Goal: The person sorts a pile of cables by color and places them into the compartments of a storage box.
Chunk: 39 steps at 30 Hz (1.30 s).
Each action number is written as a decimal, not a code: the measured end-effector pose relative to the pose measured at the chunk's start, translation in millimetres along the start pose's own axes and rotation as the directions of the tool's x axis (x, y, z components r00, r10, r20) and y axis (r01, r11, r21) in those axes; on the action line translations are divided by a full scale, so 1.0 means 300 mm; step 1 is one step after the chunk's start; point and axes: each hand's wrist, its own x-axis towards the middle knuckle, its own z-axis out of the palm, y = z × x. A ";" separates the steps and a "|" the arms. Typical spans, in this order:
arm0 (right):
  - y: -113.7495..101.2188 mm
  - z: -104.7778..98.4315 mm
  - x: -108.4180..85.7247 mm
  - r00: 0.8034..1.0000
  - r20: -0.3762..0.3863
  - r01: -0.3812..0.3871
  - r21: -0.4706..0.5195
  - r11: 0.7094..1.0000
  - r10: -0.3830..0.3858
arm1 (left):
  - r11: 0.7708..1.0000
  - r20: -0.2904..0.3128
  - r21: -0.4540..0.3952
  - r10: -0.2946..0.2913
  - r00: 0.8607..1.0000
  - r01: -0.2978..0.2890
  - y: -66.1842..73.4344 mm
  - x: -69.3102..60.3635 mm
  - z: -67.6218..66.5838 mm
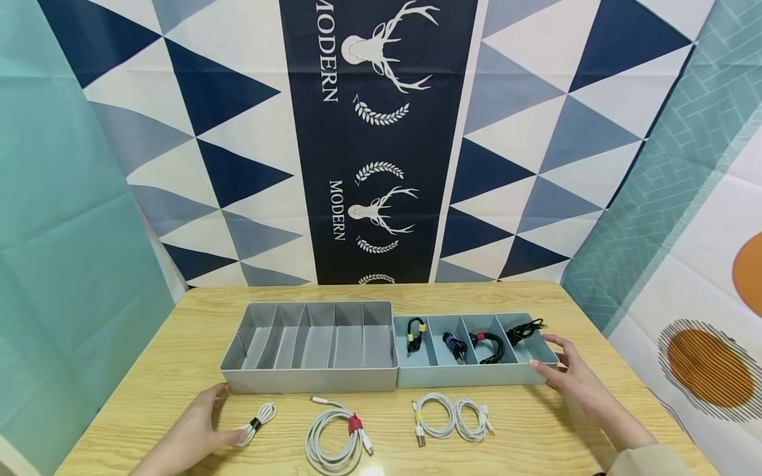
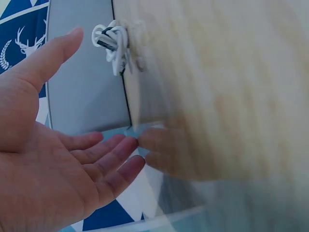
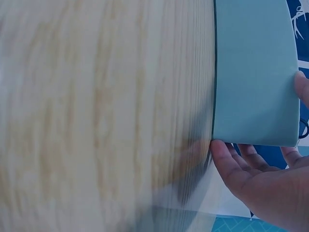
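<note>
The left hand (image 1: 201,428) is hanging wide, its thumb spread from its fingers and gripping nothing; its fingertips are sitting near the front left corner of the gray box (image 1: 309,381), while its thumb tip is lying right by the small white cable (image 1: 256,423) on the table (image 1: 149,377); whether they are touching, I cannot tell. The right hand (image 1: 570,380) is gripping the right end of the blue tray (image 1: 464,377), thumb lying over the front rim and fingers bracing the end wall, probably steadying it against the gray box. Dividers are keeping the dark cables (image 1: 457,345) apart, one to each slot, the rightmost poking over the rim. In front, the large white cable (image 1: 312,439) and the pair of white cables (image 1: 457,418) are lying coiled within easy reach, straps seemingly keeping the loops from springing loose.
</note>
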 end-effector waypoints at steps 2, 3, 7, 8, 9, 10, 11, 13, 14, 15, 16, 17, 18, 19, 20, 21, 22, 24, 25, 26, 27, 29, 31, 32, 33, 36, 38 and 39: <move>0.001 -0.003 -0.001 1.000 0.006 0.001 -0.001 1.000 -0.001 | 1.000 0.007 0.006 -0.001 1.000 0.001 0.000 -0.004 0.003; 0.001 -0.004 -0.002 1.000 0.010 0.000 -0.003 1.000 0.000 | 1.000 0.012 0.006 -0.001 1.000 0.001 0.000 -0.006 0.004; -0.004 -0.006 -0.004 1.000 0.020 -0.010 -0.007 1.000 0.010 | 0.998 0.029 0.054 0.021 0.999 -0.022 0.001 -0.011 0.007; -0.006 -0.006 -0.004 1.000 0.019 -0.010 -0.010 1.000 0.010 | 0.997 0.031 0.066 0.040 0.999 -0.042 0.000 -0.012 0.008; -0.008 -0.005 -0.005 1.000 0.016 -0.013 -0.011 1.000 0.013 | 0.996 0.032 0.077 0.050 0.998 -0.052 0.000 -0.012 0.010; -0.010 -0.005 -0.005 1.000 0.014 -0.012 -0.014 1.000 0.012 | 0.994 0.036 0.089 0.058 0.998 -0.061 -0.001 -0.011 0.011; -0.012 -0.005 -0.006 1.000 0.011 -0.009 -0.016 1.000 0.010 | 0.993 0.039 0.097 0.064 0.997 -0.068 -0.001 -0.011 0.012; -0.016 -0.005 -0.007 1.000 0.003 -0.005 -0.026 1.000 0.005 | 0.991 0.044 0.103 0.081 0.996 -0.085 -0.003 -0.008 0.014; -0.017 -0.004 -0.007 1.000 0.000 -0.003 -0.029 1.000 0.003 | 0.990 0.048 0.106 0.090 0.995 -0.094 -0.006 -0.006 0.015; -0.018 -0.004 -0.008 1.000 -0.001 -0.003 -0.030 1.000 0.003 | 0.989 0.051 0.110 0.092 0.994 -0.097 -0.007 -0.005 0.016; -0.019 -0.004 -0.008 1.000 -0.002 -0.002 -0.029 1.000 0.002 | 0.987 0.056 0.117 0.103 0.993 -0.109 -0.010 -0.003 0.017; -0.019 -0.003 -0.008 1.000 -0.002 -0.003 -0.030 1.000 0.003 | 0.984 0.059 0.128 0.116 0.991 -0.123 -0.013 -0.001 0.018; -0.019 -0.003 -0.008 1.000 -0.003 -0.004 -0.029 1.000 0.004 | 0.982 0.062 0.135 0.125 0.990 -0.132 -0.015 0.000 0.020; -0.019 -0.003 -0.008 1.000 -0.001 -0.005 -0.026 1.000 0.004 | 0.979 0.065 0.146 0.136 0.989 -0.144 -0.017 0.002 0.021; -0.018 -0.003 -0.008 1.000 0.000 -0.006 -0.023 1.000 0.006 | 0.976 0.067 0.156 0.145 0.987 -0.154 -0.019 0.004 0.022; -0.017 -0.003 -0.008 1.000 0.001 -0.006 -0.022 1.000 0.006 | 0.972 0.068 0.168 0.153 0.986 -0.162 -0.020 0.005 0.024; -0.017 -0.003 -0.008 1.000 0.002 -0.007 -0.022 1.000 0.007 | 0.969 0.070 0.176 0.161 0.985 -0.171 -0.020 0.006 0.025; -0.014 -0.003 -0.007 1.000 0.005 -0.007 -0.026 1.000 0.007 | 0.965 0.070 0.188 0.172 0.983 -0.182 -0.018 0.007 0.027; -0.014 -0.003 -0.006 1.000 0.007 -0.008 -0.028 1.000 0.008 | 0.962 0.071 0.195 0.179 0.981 -0.190 -0.016 0.008 0.027; -0.013 -0.004 -0.006 1.000 0.008 -0.009 -0.030 1.000 0.009 | 0.960 0.071 0.200 0.184 0.980 -0.195 -0.014 0.008 0.028; -0.013 -0.004 -0.006 1.000 0.008 -0.007 -0.033 0.999 0.008 | 0.958 0.070 0.205 0.189 0.979 -0.200 -0.012 0.008 0.028; -0.013 -0.005 -0.007 1.000 0.009 -0.004 -0.037 0.999 0.005 | 0.955 0.064 0.214 0.196 0.979 -0.205 -0.006 0.008 0.029; -0.013 -0.005 -0.008 1.000 0.009 -0.004 -0.037 0.999 0.004 | 0.953 0.057 0.217 0.203 0.978 -0.211 -0.002 0.009 0.031; -0.013 -0.005 -0.009 1.000 0.009 -0.003 -0.038 0.999 0.003 | 0.952 0.052 0.218 0.208 0.977 -0.215 -0.001 0.009 0.031; -0.014 -0.006 -0.009 1.000 0.009 -0.003 -0.038 0.999 0.003 | 0.952 0.050 0.217 0.211 0.976 -0.217 0.001 0.010 0.032; -0.016 -0.006 -0.010 1.000 0.010 -0.005 -0.034 0.999 0.005 | 0.951 0.057 0.213 0.218 0.974 -0.225 0.000 0.012 0.033; -0.017 -0.005 -0.010 1.000 0.011 -0.002 -0.034 0.999 0.003 | 0.953 0.064 0.205 0.215 0.975 -0.223 0.001 0.011 0.032; -0.018 -0.004 -0.010 1.000 0.012 -0.001 -0.033 0.999 0.001 | 0.954 0.068 0.201 0.215 0.974 -0.224 0.001 0.012 0.031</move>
